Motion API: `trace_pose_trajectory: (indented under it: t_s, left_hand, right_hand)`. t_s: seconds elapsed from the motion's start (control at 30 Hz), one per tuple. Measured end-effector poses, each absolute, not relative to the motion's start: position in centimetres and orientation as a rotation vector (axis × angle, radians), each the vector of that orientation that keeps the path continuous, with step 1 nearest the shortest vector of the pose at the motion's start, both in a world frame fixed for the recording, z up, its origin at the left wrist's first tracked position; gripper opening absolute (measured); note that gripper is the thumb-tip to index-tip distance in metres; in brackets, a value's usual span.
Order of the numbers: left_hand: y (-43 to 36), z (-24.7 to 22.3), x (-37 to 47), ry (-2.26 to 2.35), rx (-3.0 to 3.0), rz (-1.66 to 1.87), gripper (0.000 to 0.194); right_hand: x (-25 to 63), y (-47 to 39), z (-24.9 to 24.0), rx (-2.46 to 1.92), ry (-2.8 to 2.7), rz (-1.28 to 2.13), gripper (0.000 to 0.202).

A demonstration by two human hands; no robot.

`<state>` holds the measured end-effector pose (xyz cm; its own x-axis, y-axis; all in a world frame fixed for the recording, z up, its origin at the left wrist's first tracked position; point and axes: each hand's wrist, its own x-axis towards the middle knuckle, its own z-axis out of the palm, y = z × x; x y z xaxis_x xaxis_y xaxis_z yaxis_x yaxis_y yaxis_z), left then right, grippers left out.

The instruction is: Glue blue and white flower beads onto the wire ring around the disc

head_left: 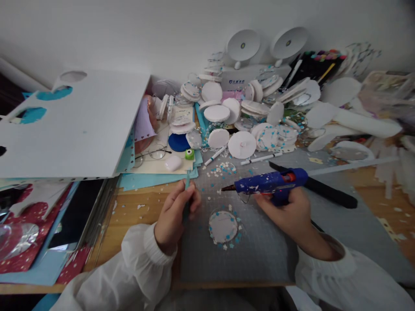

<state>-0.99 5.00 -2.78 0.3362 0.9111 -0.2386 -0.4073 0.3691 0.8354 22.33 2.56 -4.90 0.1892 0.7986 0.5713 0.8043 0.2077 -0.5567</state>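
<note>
As I view it from here, item one, left hand [175, 209]: fingers curled nearly closed, thumb pressed against them, gripping a slim teal tool [187, 179] whose tip points to the far side. Item two, right hand [293, 211]: wrapped around the handle of a blue glue gun [270, 181], spotted with white, its dark nozzle directed left; I cannot tell whether the trigger is pressed. Item three, between the hands and nearer me than the nozzle: one white disc [223, 226], lying on a grey cutting mat [207, 268], bordered by small blue and white flower pieces. Item four, beyond the disc: loose pieces [222, 169] of the same colours, scattered. Item five, farther still: two white pens, then a heap of white discs [217, 113], many stacked or leaning, some wreathed in blue and white. Item six, to the right of the gun: a long black tool [330, 194], lying slantwise. Item seven, far left of the mat: green punch [189, 154], eyeglasses [157, 153] and a large white board [97, 125] with cut-out holes.
</note>
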Motion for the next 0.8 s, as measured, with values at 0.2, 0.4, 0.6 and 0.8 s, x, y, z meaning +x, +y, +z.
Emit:
trace_pose_trajectory:
  t_s: [0.2,0.4,0.6,0.8]
  left_hand:
    - [4.63,-3.11,-1.17,1.02,0.91,0.869,0.024]
    - [4.47,-2.76,-0.94,1.077,1.032,0.815,0.028]
    - [4.31,-3.0,-1.02,1.103,1.028,0.775,0.028]
    - [4.17,-3.05,-0.86,1.151,0.975,0.773,0.029]
  right_hand:
    - [22.31,2.36,-4.5,-1.5,-1.667,-0.134,0.016]
    - [22.36,2.11,-4.85,-1.436,-1.774,-0.146,0.022]
    - [22.34,2.0,-4.92,-1.393,-1.803,-0.126,0.026]
    - [22.27,2.06,-4.77,-1.39,-1.762,-0.053,0.026]
